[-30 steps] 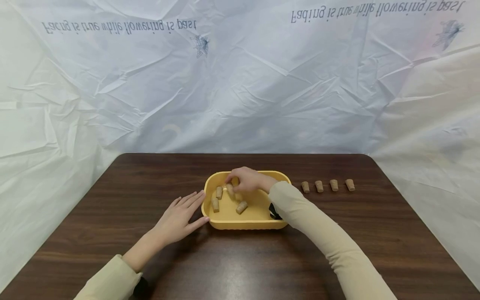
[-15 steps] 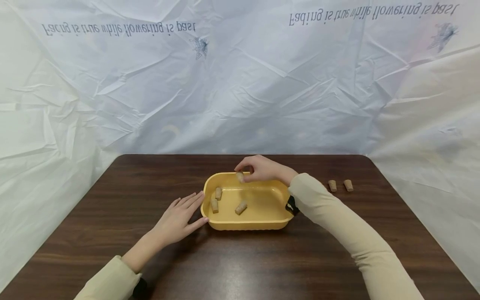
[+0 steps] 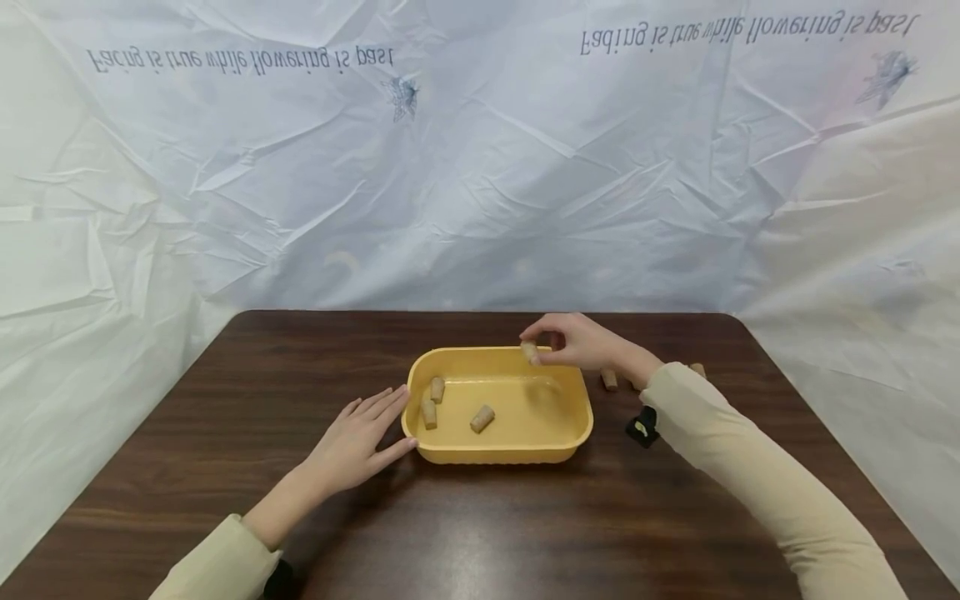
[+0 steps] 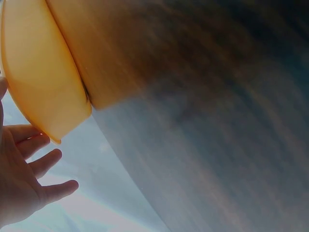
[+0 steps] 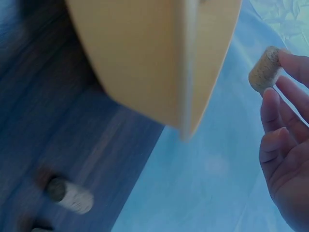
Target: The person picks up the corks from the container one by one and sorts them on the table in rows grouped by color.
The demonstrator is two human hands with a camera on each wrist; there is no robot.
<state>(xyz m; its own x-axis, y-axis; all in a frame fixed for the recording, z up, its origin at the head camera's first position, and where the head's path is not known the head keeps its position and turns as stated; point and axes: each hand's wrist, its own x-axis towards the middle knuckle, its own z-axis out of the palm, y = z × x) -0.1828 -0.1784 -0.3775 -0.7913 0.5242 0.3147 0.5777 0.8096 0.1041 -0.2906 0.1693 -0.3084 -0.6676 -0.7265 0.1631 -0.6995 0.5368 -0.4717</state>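
Observation:
A cork stopper (image 5: pixel 265 70) is pinched between the thumb and fingers of my right hand (image 3: pixel 581 340), over the back right rim of the yellow tub (image 3: pixel 495 456). Three more corks lie inside the tub: one (image 3: pixel 437 389) and another (image 3: pixel 429 414) by its left end, and a third (image 3: pixel 482 418) nearer the middle. With fingers straight, my left hand (image 3: pixel 352 446) touches the tub's left end. In the left wrist view, its fingertips meet the tub's rim (image 4: pixel 59 140).
To the right of the tub, corks stand on the dark wooden table (image 3: pixel 480 533); one (image 3: pixel 609 380) shows beside my right wrist, others are partly hidden by the arm. A wrinkled white sheet (image 3: pixel 480 208) hangs behind the table.
My right hand has picked a cork up from the tub's left part and carried it right, to the back right rim. My left hand has stayed at the tub's left end.

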